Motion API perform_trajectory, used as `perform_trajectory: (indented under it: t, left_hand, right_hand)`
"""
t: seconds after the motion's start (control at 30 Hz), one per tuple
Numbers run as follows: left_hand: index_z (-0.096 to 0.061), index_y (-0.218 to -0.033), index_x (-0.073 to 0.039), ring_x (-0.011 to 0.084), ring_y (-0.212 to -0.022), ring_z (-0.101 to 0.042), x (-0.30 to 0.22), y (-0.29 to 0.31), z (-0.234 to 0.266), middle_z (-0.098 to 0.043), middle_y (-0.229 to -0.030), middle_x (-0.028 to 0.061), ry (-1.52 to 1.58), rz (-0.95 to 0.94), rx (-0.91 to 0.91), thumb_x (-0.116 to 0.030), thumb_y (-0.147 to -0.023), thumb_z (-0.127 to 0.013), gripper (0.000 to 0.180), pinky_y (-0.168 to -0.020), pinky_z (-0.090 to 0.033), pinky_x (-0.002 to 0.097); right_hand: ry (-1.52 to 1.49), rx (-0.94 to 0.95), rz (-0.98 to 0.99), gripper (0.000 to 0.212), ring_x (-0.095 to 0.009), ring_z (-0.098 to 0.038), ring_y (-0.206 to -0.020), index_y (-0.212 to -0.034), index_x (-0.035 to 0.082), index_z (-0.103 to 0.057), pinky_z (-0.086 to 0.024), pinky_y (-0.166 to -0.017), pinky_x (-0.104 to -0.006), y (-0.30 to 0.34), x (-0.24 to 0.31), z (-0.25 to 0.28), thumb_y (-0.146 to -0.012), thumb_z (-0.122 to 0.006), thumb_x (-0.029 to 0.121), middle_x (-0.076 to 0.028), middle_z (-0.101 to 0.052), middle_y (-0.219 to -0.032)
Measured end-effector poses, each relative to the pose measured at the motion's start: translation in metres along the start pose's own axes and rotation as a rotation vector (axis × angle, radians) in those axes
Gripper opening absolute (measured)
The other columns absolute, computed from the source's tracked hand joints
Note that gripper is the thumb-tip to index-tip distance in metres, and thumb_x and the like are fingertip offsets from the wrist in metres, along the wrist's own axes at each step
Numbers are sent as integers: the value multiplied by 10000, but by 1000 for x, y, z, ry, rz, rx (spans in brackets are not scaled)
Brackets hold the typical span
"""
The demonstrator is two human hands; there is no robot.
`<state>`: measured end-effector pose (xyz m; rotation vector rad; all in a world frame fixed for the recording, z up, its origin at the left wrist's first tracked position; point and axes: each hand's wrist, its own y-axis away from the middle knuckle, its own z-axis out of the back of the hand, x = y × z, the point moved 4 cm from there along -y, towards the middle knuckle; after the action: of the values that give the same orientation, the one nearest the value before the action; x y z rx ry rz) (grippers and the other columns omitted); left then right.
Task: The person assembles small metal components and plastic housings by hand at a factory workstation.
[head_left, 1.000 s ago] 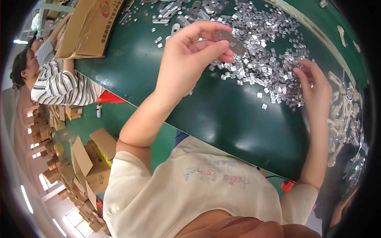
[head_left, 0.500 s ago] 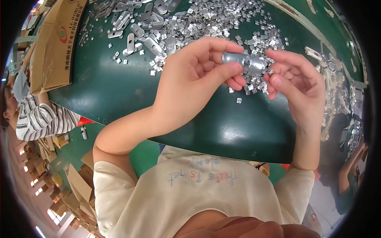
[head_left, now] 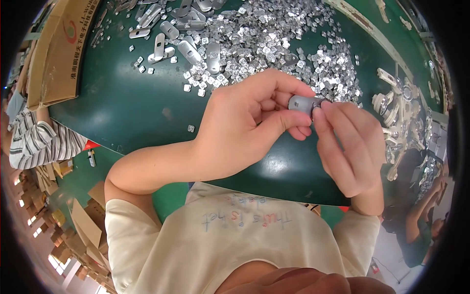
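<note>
a green table [head_left: 127, 108] is strewn with shiny small metal pieces [head_left: 274, 44]; a smooth grey metal part [head_left: 302, 104] is pinched by the left hand [head_left: 245, 130] and right hand [head_left: 350, 147].

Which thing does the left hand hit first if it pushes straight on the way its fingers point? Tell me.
Likely the right hand: the left hand points right, pinching the small grey metal part, with the right fingertips already touching it.

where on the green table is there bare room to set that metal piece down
Bare green table lies between the cardboard box and the left hand, and along the near edge below both hands. Beyond the metal piece and right hand, the pile of small silver parts and the long plates crowd the top.
</note>
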<state>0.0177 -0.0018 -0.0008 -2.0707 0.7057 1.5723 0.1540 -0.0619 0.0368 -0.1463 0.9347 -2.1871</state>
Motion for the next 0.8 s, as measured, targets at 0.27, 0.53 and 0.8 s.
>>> perform_trajectory:
  t: [0.27, 0.53, 0.8]
  left_hand:
    - [-514, -1072, 41, 165, -775, -636, 10, -9, 12, -617, -874, 112, 135, 137, -152, 66, -816, -587, 267, -708, -525, 257]
    - [-498, -1082, 32, 129, -784, -629, 10, -11, 13, -618, -879, 97, 89, 148, -185, 34, -845, -568, 247, -708, -507, 234]
    - [-486, -1102, 17, 131, -814, -640, 11, -10, 23, -633, -859, 92, 15, 105, -164, 8, -862, -559, 251, -694, -493, 222]
  right_hand:
    - [-343, 43, -788, 223, -243, -605, -801, -922, 6, -628, -472, -722, -296, -4, -89, -18, -759, -681, 149, -139, -638, -915]
    - [526, 606, -1263, 700, -311, -353, -1255, -1373, 243, -338, -279, -1009, -498, 78, -411, -94, -771, -565, 519, -139, -329, -1398]
    - [-382, 435, -1357, 515, -123, -574, -609, -1194, 78, -547, -446, -483, -231, 84, -403, -109, -708, -680, 181, -57, -639, -798]
